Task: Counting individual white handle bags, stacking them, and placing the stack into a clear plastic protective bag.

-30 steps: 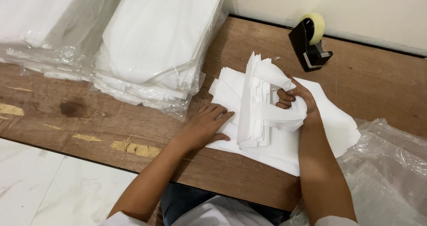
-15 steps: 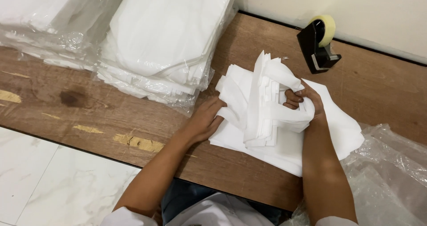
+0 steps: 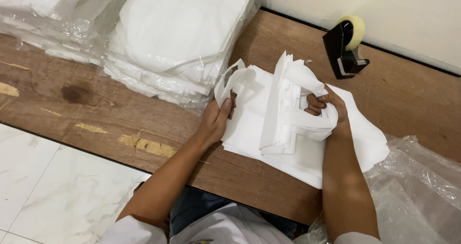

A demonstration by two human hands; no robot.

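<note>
The left hand [image 3: 217, 119] gripped the left edge of a stack of white bags [image 3: 259, 129] lying on the wooden table [image 3: 120, 124], its fingers curled shut on a raised handle loop [image 3: 229, 81] of the top sheet, which stood up above the thumb. The right hand [image 3: 329, 107] was closed on a folded bundle [image 3: 293, 105] of the same white sheets, fingers tucked into the fold and thumb pressed over the top, so the bundle stood on edge across the middle of the stack, its handle ends fanned upward. The stack lay flat between the 2 hands, near the table's front edge, with 1 corner reaching toward the clear plastic wrap [image 3: 418, 186] at the right. Behind the left hand, just beside the stack, sat a wrapped pile [image 3: 187, 37] of white bags in clear film, with a 2nd wrapped pile [image 3: 43, 13] further left. A black tape dispenser [image 3: 345, 49] with a yellowish roll stood near the wall [image 3: 394, 13], apart from the stack. White marble floor [image 3: 53, 177] showed below the table edge.
</note>
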